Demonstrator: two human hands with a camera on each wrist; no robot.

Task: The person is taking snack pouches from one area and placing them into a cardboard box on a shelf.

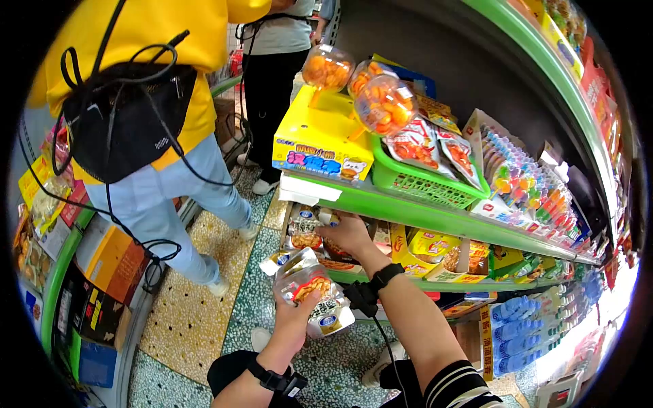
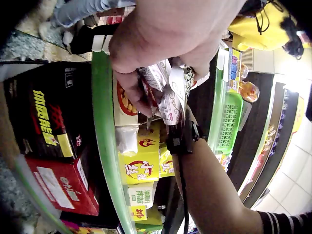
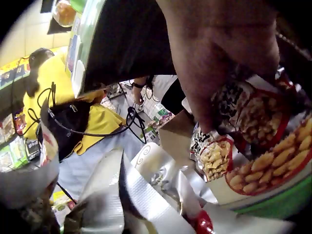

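My left hand (image 1: 296, 323) grips several silvery snack packets (image 1: 314, 289) with nuts pictured on them, held low in front of the shelf. In the left wrist view its fingers curl round the crumpled packets (image 2: 168, 92). My right hand (image 1: 348, 236) reaches under the upper shelf into an open carton of similar packets. There, in the right wrist view, thumb and fingers close about a dark packet (image 3: 261, 117) with a red-edged nut picture; the fingertips are partly hidden. Another nut packet (image 3: 214, 158) lies just below the thumb.
Above my right hand juts the green-edged shelf (image 1: 408, 212), bearing a yellow box (image 1: 320, 139) and a green basket (image 1: 428, 180). Yellow snack cartons (image 1: 432, 245) stand to the right. A person in a yellow top (image 1: 146, 34) stands close at left, with cables hanging behind.
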